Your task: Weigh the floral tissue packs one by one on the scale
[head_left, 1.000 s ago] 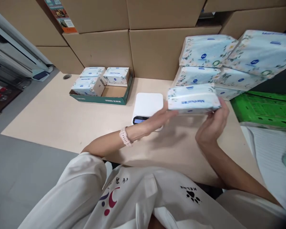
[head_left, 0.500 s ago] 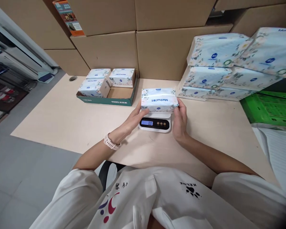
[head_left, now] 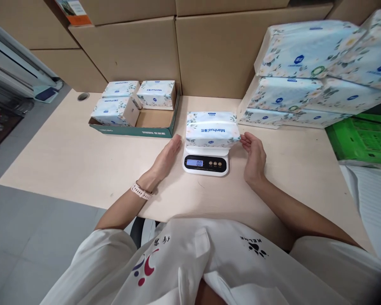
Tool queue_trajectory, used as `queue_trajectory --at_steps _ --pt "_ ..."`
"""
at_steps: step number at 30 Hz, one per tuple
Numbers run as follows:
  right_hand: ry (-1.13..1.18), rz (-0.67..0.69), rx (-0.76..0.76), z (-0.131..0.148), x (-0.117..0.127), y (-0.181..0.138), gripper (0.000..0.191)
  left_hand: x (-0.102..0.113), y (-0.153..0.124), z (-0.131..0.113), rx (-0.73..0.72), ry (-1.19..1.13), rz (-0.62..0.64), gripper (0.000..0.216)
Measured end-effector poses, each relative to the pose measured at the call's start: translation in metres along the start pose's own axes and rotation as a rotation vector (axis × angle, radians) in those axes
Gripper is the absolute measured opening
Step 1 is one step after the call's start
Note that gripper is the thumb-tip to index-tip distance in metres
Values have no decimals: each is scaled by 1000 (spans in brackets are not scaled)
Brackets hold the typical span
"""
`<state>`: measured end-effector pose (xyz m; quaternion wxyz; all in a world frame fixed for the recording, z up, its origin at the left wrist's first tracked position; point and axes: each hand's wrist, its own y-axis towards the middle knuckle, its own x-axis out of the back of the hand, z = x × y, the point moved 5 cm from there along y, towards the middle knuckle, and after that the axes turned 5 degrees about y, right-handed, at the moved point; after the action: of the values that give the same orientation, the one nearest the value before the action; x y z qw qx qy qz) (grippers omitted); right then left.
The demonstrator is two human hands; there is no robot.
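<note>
A floral tissue pack [head_left: 211, 129] lies on the white kitchen scale [head_left: 205, 161], whose lit display reads 0.0. My left hand [head_left: 165, 160] rests just left of the scale, fingers stretched out and flat, a small gap from the pack. My right hand [head_left: 254, 156] is open just right of the pack, fingertips at or almost at its corner. Neither hand grips anything. A pale watch sits on my left wrist.
A green cardboard tray [head_left: 136, 127] holds three tissue packs at the back left. Large stacked tissue bundles [head_left: 307, 80] stand at the right, a green crate [head_left: 362, 140] beside them. Brown cartons [head_left: 209, 55] line the back of the beige table [head_left: 70, 161].
The pack was carried from the right stack onto the scale and set down. Both hands have let go and drawn apart to either side.
</note>
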<state>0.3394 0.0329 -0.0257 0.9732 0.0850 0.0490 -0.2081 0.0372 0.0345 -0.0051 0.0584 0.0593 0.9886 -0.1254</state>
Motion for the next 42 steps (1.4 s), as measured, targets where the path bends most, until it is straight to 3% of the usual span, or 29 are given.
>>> queue_trajectory --at_steps 13,22,42 --pt "-25 55 6 5 0 -6 51 7 -4 -9 17 -76 16 62" --pt "-15 48 -2 1 0 -5 62 11 -3 -14 51 -125 15 66" --pt "18 51 9 1 0 -6 57 14 -2 -10 53 -279 -5 47"
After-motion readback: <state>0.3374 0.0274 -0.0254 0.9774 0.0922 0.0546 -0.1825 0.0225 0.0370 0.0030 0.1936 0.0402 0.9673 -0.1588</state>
